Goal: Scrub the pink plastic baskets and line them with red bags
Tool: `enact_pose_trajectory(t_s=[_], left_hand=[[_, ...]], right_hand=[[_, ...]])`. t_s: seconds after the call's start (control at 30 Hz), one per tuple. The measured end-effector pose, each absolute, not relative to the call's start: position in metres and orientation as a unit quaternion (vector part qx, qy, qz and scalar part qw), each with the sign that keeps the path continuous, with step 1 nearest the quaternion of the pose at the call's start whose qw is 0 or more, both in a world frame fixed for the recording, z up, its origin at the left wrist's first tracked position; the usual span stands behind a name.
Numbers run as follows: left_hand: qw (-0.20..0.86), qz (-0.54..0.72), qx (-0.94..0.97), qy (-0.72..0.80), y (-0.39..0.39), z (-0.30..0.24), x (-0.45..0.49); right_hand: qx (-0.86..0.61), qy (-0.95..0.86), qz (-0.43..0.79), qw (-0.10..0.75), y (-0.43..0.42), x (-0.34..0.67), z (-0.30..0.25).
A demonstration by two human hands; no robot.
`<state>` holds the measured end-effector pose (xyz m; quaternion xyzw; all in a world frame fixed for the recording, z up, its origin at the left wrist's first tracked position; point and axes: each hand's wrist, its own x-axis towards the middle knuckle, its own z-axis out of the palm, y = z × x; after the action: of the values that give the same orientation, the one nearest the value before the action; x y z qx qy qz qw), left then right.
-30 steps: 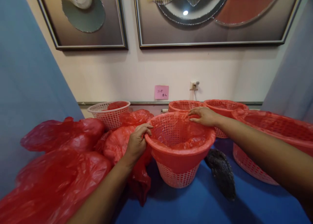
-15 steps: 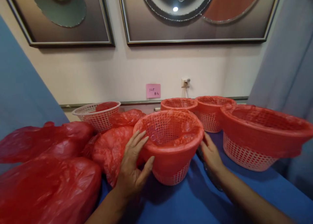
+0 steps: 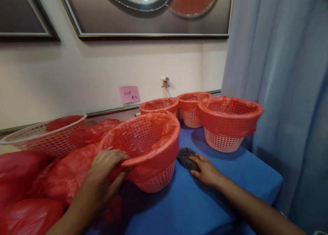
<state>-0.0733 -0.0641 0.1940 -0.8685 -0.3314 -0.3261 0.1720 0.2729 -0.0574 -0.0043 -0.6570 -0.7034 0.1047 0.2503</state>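
My left hand [image 3: 106, 170] grips the near rim of a pink mesh basket [image 3: 159, 175] lined with a red plastic bag [image 3: 148, 135]; the basket tilts toward me and to the left. My right hand [image 3: 206, 170] lies on the blue tabletop [image 3: 194, 200] with its fingers on a dark grey fuzzy cloth [image 3: 187, 157] just right of the basket.
Three more bag-lined baskets stand at the back right [image 3: 228, 125], [image 3: 191, 108], [image 3: 159, 106]. An unlined white basket [image 3: 48, 135] sits far left among loose red bags [image 3: 64, 175]. A grey curtain [image 3: 282, 91] hangs at the right by the table's edge. A pink note [image 3: 129, 94] is on the wall.
The view swung to the right. My left hand went from the basket's side to gripping its rim, tilting it. My right hand left the basket and settled on the grey cloth.
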Motion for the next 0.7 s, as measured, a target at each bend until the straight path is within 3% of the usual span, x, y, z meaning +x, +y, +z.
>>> enact_pose_trajectory(t_s=[0.13, 0.2, 0.33, 0.43, 0.53, 0.7], left_hand=[[0.183, -0.337, -0.860, -0.336, -0.058, 0.194, -0.074], [0.187, -0.341, -0.859, -0.334, -0.057, 0.196, -0.072], [0.166, -0.347, -0.847, -0.366, -0.058, 0.200, -0.068], [0.157, -0.359, -0.835, -0.385, -0.060, 0.200, -0.070], [0.154, -0.359, -0.825, -0.408, -0.062, 0.199, -0.074], [0.171, -0.375, -0.791, -0.451, -0.077, 0.211, -0.073]], right_hand=[[-0.597, -0.685, -0.153, 0.389, -0.079, 0.320, 0.063], [-0.594, -0.630, -0.279, 0.416, -0.075, 0.364, 0.111], [-0.627, -0.615, -0.327, 0.348, -0.064, 0.439, 0.182], [-0.590, -0.625, -0.337, 0.385, -0.077, 0.437, 0.178], [-0.530, -0.705, -0.199, 0.426, -0.094, 0.386, 0.120], [-0.676, -0.640, 0.176, 0.320, -0.081, 0.277, 0.009]])
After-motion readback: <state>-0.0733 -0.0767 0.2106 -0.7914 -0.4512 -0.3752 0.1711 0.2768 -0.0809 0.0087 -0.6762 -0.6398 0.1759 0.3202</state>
